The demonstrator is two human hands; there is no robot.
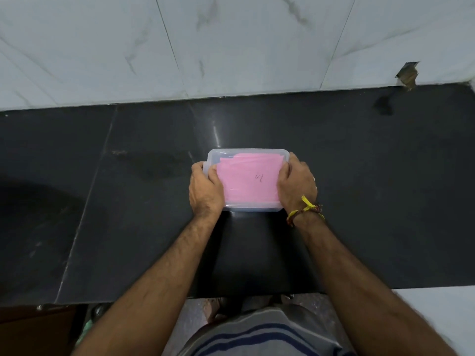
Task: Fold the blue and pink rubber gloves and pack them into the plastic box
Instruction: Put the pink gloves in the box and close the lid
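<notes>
With the pink glove [248, 185] lying folded flat inside the plastic box [246, 152], the packing step looks close to done. The left hand [205, 190] and right hand [295, 185] are set apart, each clamped on one short end of the box, which sits between them on the dark table [372, 176]. Whether a lid is on cannot be told, and no blue glove shows. The next move, I judge, calls for checking and sealing the box.

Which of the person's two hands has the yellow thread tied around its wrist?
The right hand, gripping the right end of the plastic box. Its wrist carries a yellow thread band; the left hand, on the opposite end, has a bare wrist.
</notes>
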